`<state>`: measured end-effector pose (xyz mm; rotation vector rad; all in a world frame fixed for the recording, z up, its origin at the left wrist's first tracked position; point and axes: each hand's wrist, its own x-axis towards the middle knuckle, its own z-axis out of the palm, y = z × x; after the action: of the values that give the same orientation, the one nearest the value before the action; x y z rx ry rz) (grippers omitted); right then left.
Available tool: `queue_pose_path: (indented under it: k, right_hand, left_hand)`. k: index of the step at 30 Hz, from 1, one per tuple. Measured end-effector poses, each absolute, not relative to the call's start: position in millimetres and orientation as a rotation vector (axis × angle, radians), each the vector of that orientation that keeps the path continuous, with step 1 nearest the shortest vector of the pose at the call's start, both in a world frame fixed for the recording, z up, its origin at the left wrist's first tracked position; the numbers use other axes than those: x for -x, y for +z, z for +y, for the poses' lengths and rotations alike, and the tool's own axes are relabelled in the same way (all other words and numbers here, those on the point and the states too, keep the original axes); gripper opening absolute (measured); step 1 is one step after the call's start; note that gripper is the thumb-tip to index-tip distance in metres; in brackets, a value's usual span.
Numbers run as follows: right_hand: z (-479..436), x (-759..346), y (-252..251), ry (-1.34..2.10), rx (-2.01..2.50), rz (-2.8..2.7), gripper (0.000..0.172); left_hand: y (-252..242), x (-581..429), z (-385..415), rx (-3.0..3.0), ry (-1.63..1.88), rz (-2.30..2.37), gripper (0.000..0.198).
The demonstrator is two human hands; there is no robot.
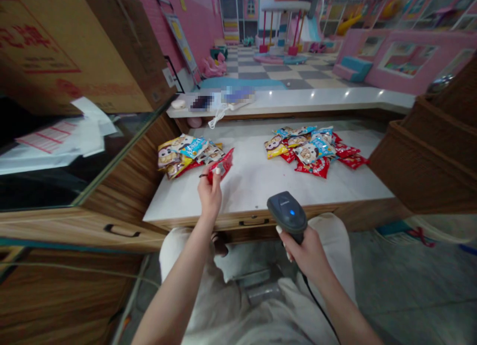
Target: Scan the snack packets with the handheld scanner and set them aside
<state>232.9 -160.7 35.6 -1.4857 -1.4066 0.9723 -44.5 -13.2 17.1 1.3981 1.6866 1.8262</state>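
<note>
A children's indoor play hall across the far side: pink walls (179, 17), a checkered floor (268, 69), a pink play house with windows (406, 56). Nearer on the left, a large cardboard carton (74, 51) above a dark glass-topped counter (37, 186), with loose white papers (63, 141) lying on the glass. Beyond the worktop, a white ledge (316, 100) with blurred objects on it and a trailing white cable (216, 119).

Below that ledge, a white worktop (257, 191) in a wooden frame, bearing two separate heaps of snack packets, well apart: the left heap (186, 156), mostly yellow and blue with some red, and the right heap (309, 151), with red packets spread under yellow and blue ones.

At the right edge of the left heap, a red snack packet (222, 165), pinched upright between the thumb and fingers of the left hand (209, 193). Over the worktop's front edge, the right hand (301, 255) closed around the grip of a handheld barcode scanner (287, 215), its blue light (292, 212) lit and its black cord (318, 305) hanging down. Scanner and red packet apart, not touching.
</note>
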Motion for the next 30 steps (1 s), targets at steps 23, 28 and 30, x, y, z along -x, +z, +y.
queue_pose_path:
  k: [23,28,30]
  right_hand:
    - [-151.6,-237.1,18.8,1.055,1.501,-1.321,0.033]
    - [-149.1,-240.3,12.2,1.040,1.490,-1.314,0.034]
    - [-148.0,-242.0,11.3,1.048,1.503,-1.315,0.034]
  left_hand:
    - [13.5,179.9,-11.9,-2.305,1.022,1.937,0.039]
    - [9.4,89.5,-4.5,-2.165,1.257,1.797,0.041]
    - [6.0,44.3,20.2,-2.168,1.194,1.627,0.051]
